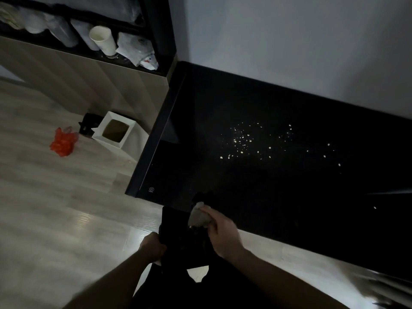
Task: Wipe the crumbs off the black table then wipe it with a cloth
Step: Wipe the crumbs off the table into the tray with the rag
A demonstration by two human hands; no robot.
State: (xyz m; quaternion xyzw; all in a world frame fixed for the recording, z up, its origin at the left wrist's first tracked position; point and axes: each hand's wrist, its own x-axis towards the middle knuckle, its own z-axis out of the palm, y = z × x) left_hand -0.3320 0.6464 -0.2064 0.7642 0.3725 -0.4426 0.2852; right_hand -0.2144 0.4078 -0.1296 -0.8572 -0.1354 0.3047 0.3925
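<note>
Pale crumbs (243,140) lie scattered over the middle of the black table (278,190), with a few more toward the right. At the table's near edge my right hand (220,230) grips a crumpled grey cloth (198,216). Just below that edge my left hand (153,245) holds a flat black object (176,228), whose lower part blends into my dark clothing. Both hands are well short of the crumbs.
A white square bin (114,130) stands on the wooden floor left of the table, with a red plastic bag (63,142) beside it. A dark shelf at the top left holds a paper cup (103,40) and wrapped items. A pale wall (312,45) backs the table.
</note>
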